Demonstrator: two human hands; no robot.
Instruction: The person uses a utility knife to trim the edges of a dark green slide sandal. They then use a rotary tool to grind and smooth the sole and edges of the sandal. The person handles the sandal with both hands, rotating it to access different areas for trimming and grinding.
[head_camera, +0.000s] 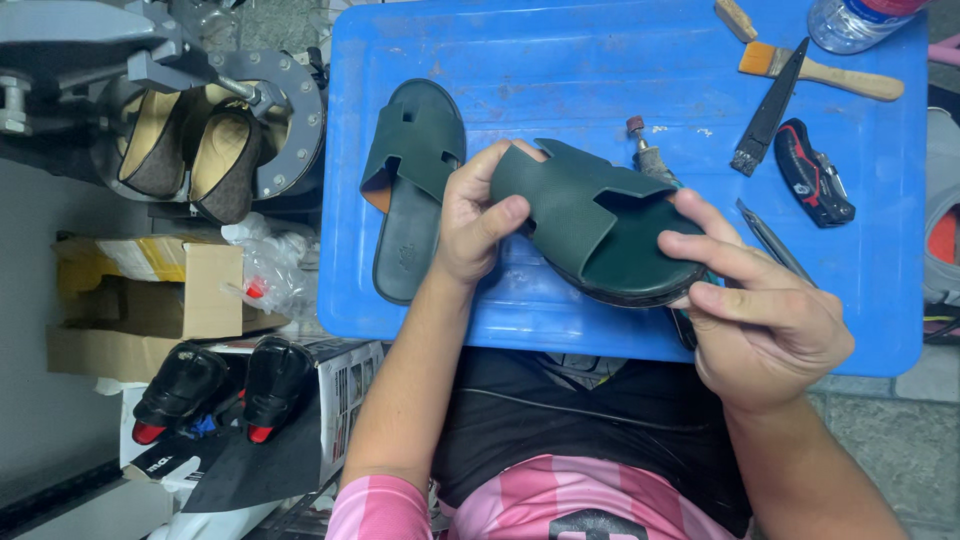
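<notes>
A dark green sandal (600, 225) sits in the middle of the frame, held up over the blue tray (560, 60) between both hands; the left hand (472, 215) closes on its heel end, thumb pressed across the strap and fingers curled out of sight behind it; the right hand (765, 315) takes the toe end at centre right, two fingers stretched along the rim of the sole, the rest of the palm below and to the right of the shoe. The second green sandal (410, 190) lies flat on the tray just left of the left hand (its strap up, its toe toward the bottom of the frame). In the upper right of the tray lie a wooden-handled brush (820, 70), a black tapered brush (768, 110) and a red and black folding knife (812, 172); a brown pair of shoes (190, 150) rests in a metal fixture at upper left; black shoes with red soles (215, 390) stand at lower left.
</notes>
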